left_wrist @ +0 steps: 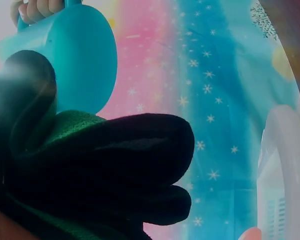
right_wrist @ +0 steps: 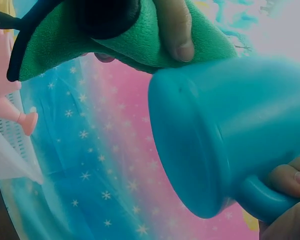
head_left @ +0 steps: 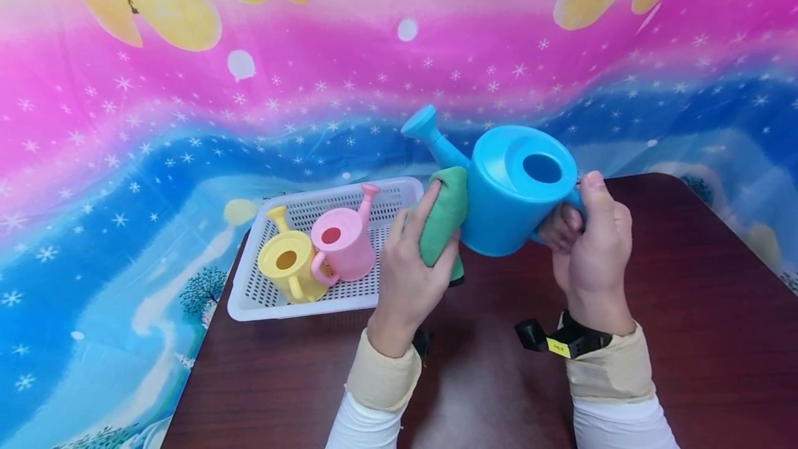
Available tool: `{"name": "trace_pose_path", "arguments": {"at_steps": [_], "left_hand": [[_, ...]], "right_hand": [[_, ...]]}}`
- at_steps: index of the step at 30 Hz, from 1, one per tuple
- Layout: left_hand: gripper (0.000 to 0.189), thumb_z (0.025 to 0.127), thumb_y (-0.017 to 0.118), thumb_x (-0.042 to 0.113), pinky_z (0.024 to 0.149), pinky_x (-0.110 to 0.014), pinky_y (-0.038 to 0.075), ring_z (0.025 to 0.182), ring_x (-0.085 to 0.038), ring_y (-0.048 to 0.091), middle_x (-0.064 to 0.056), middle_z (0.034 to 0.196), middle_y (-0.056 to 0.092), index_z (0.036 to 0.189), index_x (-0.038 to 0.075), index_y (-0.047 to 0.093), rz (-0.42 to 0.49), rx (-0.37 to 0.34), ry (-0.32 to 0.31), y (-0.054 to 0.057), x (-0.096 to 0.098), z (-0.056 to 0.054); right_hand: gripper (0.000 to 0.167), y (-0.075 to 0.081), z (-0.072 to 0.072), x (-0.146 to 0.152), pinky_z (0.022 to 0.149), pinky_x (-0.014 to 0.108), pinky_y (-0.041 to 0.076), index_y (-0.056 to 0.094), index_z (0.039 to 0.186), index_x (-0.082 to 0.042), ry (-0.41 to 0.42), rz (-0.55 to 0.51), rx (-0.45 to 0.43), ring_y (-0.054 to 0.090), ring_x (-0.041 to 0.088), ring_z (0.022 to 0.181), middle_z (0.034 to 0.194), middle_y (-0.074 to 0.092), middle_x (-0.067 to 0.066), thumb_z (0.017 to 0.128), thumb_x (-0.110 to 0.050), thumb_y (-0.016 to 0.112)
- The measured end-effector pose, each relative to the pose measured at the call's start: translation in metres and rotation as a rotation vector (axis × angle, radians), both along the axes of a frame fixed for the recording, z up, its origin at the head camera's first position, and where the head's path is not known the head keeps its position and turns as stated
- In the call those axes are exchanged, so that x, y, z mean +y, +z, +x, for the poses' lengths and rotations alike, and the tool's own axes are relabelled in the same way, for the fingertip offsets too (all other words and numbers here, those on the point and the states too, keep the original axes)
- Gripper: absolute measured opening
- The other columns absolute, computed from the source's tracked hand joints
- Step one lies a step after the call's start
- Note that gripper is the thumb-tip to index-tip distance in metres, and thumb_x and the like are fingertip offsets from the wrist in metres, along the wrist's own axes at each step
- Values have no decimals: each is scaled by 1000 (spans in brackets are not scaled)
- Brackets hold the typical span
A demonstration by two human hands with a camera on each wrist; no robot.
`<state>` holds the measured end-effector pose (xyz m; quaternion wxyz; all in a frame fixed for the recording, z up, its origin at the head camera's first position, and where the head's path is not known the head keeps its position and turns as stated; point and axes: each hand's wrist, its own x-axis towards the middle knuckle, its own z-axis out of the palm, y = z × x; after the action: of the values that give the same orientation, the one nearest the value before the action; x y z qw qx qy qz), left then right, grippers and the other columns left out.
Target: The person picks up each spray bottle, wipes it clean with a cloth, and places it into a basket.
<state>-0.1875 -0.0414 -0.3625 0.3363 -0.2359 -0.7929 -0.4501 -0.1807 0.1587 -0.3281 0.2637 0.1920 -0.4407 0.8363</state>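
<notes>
Grips blue watering can (head_left: 501, 210) by its handle (right_wrist: 262, 200) in right hand (head_left: 594, 255) and, in left hand (head_left: 411, 258), holds green cloth (head_left: 446, 217) against its side.

basket (head_left: 299, 310) corner hidden behind left grip (head_left: 409, 262); sleeves (head_left: 373, 421) cut off below

We have basket (head_left: 280, 312) on far-left corner of table (head_left: 486, 338); in it, left can (head_left: 308, 265) by left edge, right can (head_left: 352, 248) beside. Right of basket, above table: held can (head_left: 505, 206), cloth (head_left: 445, 210) against its left.
</notes>
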Motion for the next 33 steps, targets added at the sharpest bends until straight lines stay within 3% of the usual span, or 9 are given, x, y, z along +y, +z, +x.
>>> {"name": "trace_pose_path", "arguments": {"at_steps": [12, 20, 27, 33], "left_hand": [[73, 91, 81, 16, 89, -42, 63, 111, -28, 67, -16, 124, 67, 157, 18, 50, 80, -21, 84, 2, -4, -1], [65, 94, 77, 16, 89, -45, 62, 111, -29, 67, -17, 123, 69, 154, 14, 53, 170, 48, 200, 3, -9, -6], [64, 97, 74, 17, 96, -45, 62, 120, -27, 65, -16, 129, 66, 156, 14, 50, 244, 52, 207, 5, -15, -7], [64, 94, 76, 20, 94, -48, 62, 119, -28, 66, -15, 130, 67, 154, 18, 54, 168, -11, 195, 6, -27, -9]], "right_hand": [[58, -2, 0, 0, 47, 34, 10, 34, 59, -3, 56, 95, -3, 21, 15, 48, 56, 24, 3, 111, -22, 51], [58, -3, -1, 2, 46, 34, 12, 35, 57, 0, 18, 118, -2, 23, 16, 48, 56, 27, 4, 110, -18, 52], [58, -5, -3, 13, 46, 33, 11, 33, 55, 0, -1, 134, 34, 23, 15, 48, 56, 27, 3, 110, -12, 50], [58, -8, -1, 26, 45, 32, 9, 31, 52, 0, -8, 203, 73, 21, 13, 47, 53, 24, 2, 107, -2, 49]]}}
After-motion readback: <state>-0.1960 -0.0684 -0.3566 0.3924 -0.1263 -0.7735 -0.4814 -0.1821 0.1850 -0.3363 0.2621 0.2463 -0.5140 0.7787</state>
